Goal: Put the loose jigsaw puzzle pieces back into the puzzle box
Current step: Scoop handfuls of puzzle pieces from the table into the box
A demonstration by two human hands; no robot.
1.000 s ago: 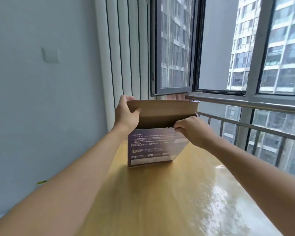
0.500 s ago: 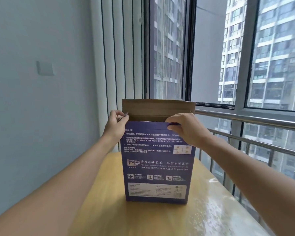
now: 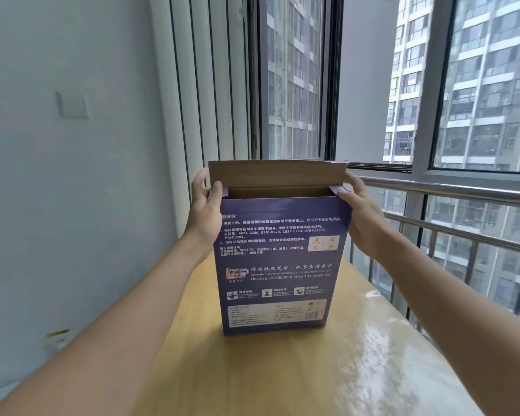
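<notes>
The puzzle box (image 3: pixel 276 265) is cardboard — its outer face printed purple with a slight sheen, the raised lid flap (image 3: pixel 276 173) and inner walls bare brown and matt. The tabletop (image 3: pixel 297 370) looks like pale wood-grain laminate, smooth and glossy, mirroring the window light on its right side. The railing (image 3: pixel 451 190) is polished metal — bright and reflective. The window panes (image 3: pixel 487 85) are clear glass in smooth grey frames. The wall (image 3: pixel 42 205) is painted matt and smooth.
</notes>
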